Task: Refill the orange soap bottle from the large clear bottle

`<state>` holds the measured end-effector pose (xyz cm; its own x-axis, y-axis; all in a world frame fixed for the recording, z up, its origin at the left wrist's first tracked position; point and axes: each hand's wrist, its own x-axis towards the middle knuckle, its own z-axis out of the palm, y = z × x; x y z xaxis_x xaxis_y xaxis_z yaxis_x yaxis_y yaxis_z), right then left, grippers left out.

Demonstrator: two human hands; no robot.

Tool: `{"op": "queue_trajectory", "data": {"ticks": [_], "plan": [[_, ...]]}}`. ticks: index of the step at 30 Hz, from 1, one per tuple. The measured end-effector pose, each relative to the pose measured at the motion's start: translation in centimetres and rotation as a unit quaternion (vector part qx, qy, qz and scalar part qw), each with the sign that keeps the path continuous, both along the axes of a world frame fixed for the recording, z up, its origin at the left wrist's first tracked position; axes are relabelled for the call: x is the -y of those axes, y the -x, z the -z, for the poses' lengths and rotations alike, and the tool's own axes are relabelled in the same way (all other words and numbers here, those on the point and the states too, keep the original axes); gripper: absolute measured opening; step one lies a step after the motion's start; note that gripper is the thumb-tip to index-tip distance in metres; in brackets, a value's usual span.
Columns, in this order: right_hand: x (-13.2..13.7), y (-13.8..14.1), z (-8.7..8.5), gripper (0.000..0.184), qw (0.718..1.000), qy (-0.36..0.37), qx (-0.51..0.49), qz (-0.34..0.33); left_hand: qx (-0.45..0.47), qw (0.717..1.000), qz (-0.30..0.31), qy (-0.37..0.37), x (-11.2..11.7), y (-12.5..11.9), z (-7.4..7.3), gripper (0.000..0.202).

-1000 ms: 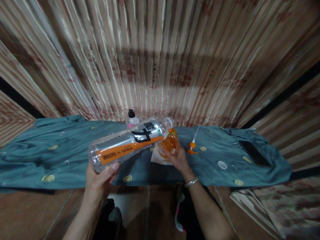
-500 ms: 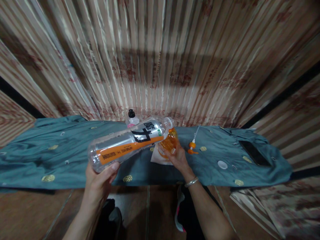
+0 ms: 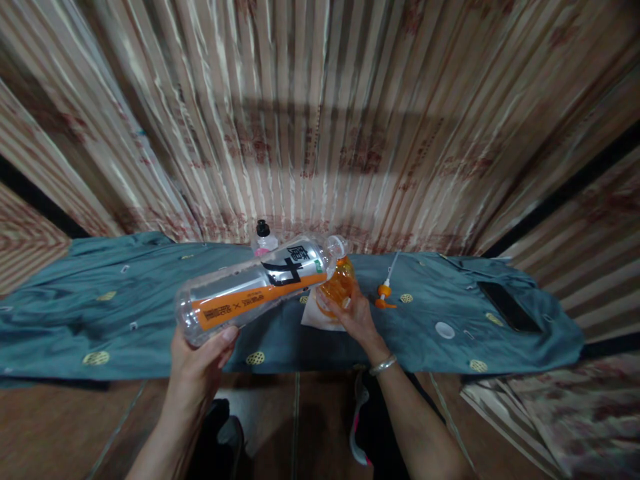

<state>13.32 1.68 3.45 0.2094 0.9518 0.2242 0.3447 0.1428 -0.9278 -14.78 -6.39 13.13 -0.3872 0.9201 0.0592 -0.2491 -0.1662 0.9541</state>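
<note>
My left hand [image 3: 197, 363] grips the base of a large clear plastic bottle [image 3: 255, 288] with an orange, silver and black label. The bottle is tipped almost flat, its open neck over an orange container [image 3: 338, 284]. My right hand [image 3: 354, 313], a bangle on its wrist, is wrapped round that orange container, which stands on a white paper [image 3: 313, 312] on a table under a teal cloth [image 3: 125, 307]. Whether liquid runs from the bottle I cannot make out.
A small bottle with a black cap [image 3: 263, 235] stands at the back. An orange pump head with a white tube [image 3: 385, 291], a white round lid [image 3: 445, 329] and a black phone [image 3: 507, 305] lie to the right. Striped curtains [image 3: 320, 120] hang behind the table.
</note>
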Motion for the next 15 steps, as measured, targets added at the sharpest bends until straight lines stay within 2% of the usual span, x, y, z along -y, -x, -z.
{"op": "queue_trajectory", "data": {"ticks": [7, 15], "plan": [[-0.09, 0.08, 0.08, 0.077, 1.000, 0.012, -0.003, 0.009, 0.002, 1.000, 0.000, 0.010, 0.36, 0.05, -0.19, 0.044], [-0.17, -0.15, 0.27, 0.075, 1.000, 0.006, -0.001, -0.001, -0.001, 1.000, 0.006, 0.000, 0.45, -0.10, -0.62, 0.042]]}}
